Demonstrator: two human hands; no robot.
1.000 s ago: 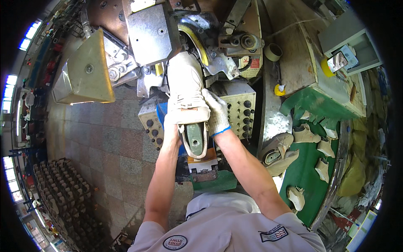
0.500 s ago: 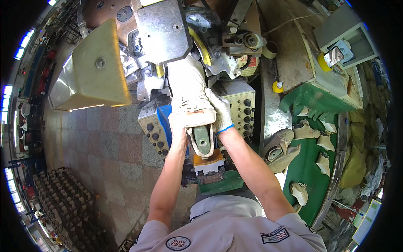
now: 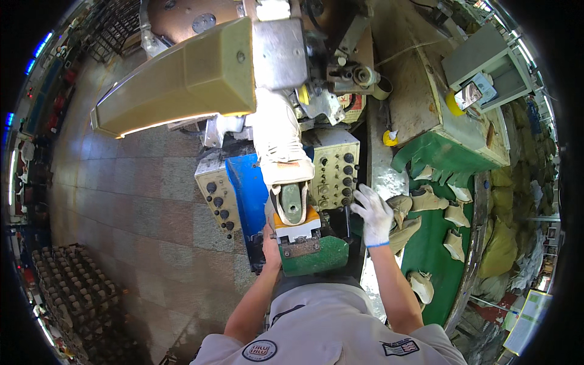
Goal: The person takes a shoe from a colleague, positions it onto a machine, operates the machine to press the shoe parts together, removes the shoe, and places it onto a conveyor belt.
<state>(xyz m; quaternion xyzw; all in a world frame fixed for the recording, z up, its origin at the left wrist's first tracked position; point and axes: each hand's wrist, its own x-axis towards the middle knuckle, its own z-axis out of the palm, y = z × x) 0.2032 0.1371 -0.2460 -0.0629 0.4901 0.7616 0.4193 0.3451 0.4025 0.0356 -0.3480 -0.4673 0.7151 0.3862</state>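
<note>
A white lace-up shoe upper [image 3: 281, 143] sits in the machine, its toe end under the metal head [image 3: 281, 53]. The grey-green last [image 3: 293, 205] shows in its opening, above an orange-and-white support [image 3: 298, 230]. Low on the left of that support is my left hand [image 3: 271, 244], partly hidden behind it; its fingers do not show clearly. My right hand [image 3: 374, 216], in a white glove with a blue cuff, hovers right of the machine with fingers apart and nothing in them. It is nearest to a black lever [image 3: 348, 220] and beige shoe uppers [image 3: 404, 234].
A green belt [image 3: 433, 258] at right carries several beige uppers. Knobbed control boxes [image 3: 334, 170] flank the support. A large beige lamp cover [image 3: 182, 79] juts in from the upper left. A rack of shoe parts [image 3: 76, 289] stands lower left.
Both hands have come off the shoe upper: the right moved right and toward me, the left down beside the support. The lamp cover has swung right, nearer the metal head.
</note>
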